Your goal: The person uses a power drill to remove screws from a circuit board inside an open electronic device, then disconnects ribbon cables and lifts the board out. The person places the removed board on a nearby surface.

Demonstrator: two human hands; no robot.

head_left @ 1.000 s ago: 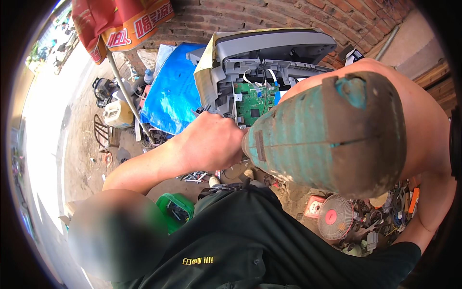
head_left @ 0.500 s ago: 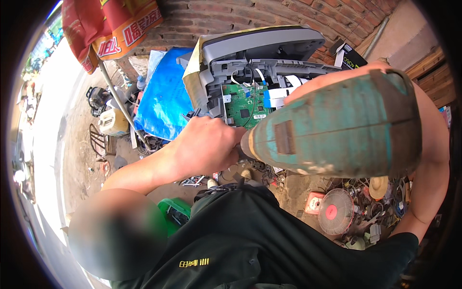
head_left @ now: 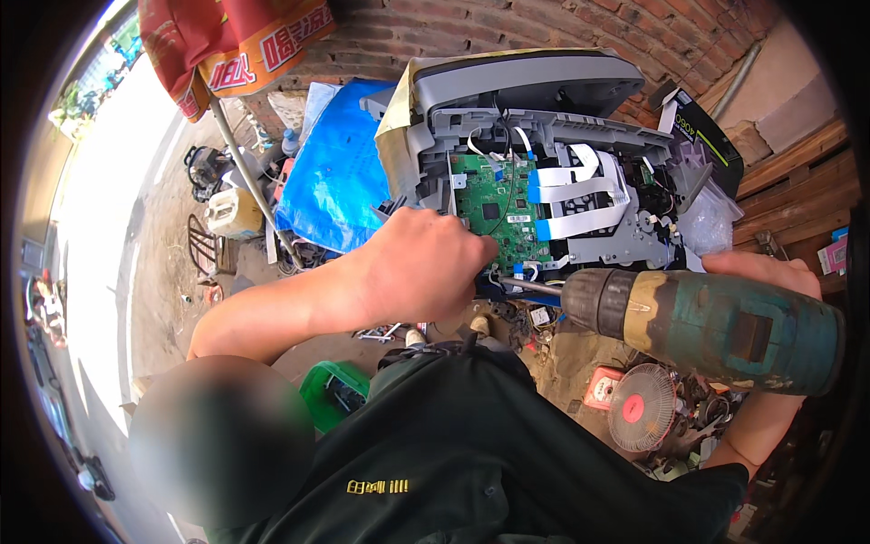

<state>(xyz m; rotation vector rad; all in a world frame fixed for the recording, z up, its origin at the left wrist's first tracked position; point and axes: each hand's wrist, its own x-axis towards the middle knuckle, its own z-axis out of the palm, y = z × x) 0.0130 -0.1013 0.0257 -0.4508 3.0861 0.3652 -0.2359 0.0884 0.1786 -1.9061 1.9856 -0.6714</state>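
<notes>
The opened grey printer (head_left: 544, 118) stands tilted against the brick wall (head_left: 507, 27), its cover off, so the green circuit board (head_left: 494, 208) and the white ribbon cables (head_left: 580, 195) beside it lie bare. A worn teal power drill (head_left: 716, 326) is held level in front of it, its metal bit reaching left to the lower edge of the circuit board. The right hand (head_left: 766, 272) lies along the drill's far side, fingers wrapped about the body, though most of the grip is hidden behind the tool. The left hand (head_left: 426, 267) sits at the board's lower left corner, fingers curled together into a loose fist right where the bit ends; whether they pinch anything I cannot tell. Left of the printer hangs a blue tarp (head_left: 340, 172). Below the drill, on the cluttered ground, lies a small round fan (head_left: 642, 408), and a green crate (head_left: 335, 394) sits by the person's dark shirt.
</notes>
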